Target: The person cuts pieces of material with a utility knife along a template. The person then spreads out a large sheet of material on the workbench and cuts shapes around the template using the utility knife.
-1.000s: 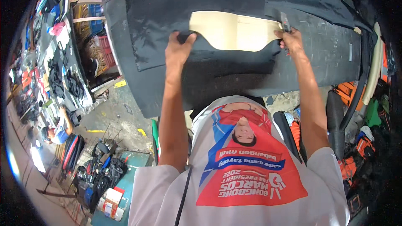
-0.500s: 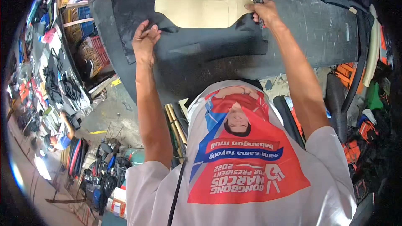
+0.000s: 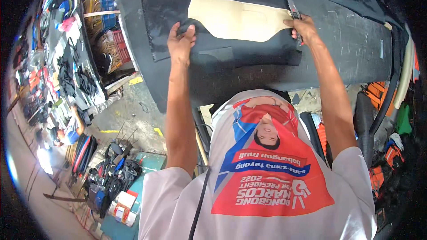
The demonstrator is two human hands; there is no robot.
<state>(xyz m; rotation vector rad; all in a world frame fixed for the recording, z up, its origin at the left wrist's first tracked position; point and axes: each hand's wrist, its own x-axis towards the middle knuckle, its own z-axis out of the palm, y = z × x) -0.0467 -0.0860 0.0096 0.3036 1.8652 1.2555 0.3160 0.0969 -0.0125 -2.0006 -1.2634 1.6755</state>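
Note:
A pale cream cut-out template (image 3: 240, 21) with curved ends lies on a sheet of black material (image 3: 167, 0) spread over the dark worktable. My right hand (image 3: 305, 29) grips a utility knife (image 3: 293, 10), its slim body lying across the template's right end. The fingertips of this hand touch that narrow end. Near the template's lower left curve is my left hand (image 3: 181, 44), resting on the black sheet. Its thumb and fingers are apart, bent, with nothing visible between them.
Dark scratched tabletop (image 3: 347, 44) extends to the right. A red crate (image 3: 119, 44) and a blue crate (image 3: 108, 18) stand left of the table. Black bags (image 3: 111, 169) pile up at lower left, with another person (image 3: 69, 134) beyond. Orange items (image 3: 376, 95) lie at right.
The whole view has shifted and turned slightly, so table, template and hands appear farther right and lower. Both hands keep nearly the same places on the template and sheet.

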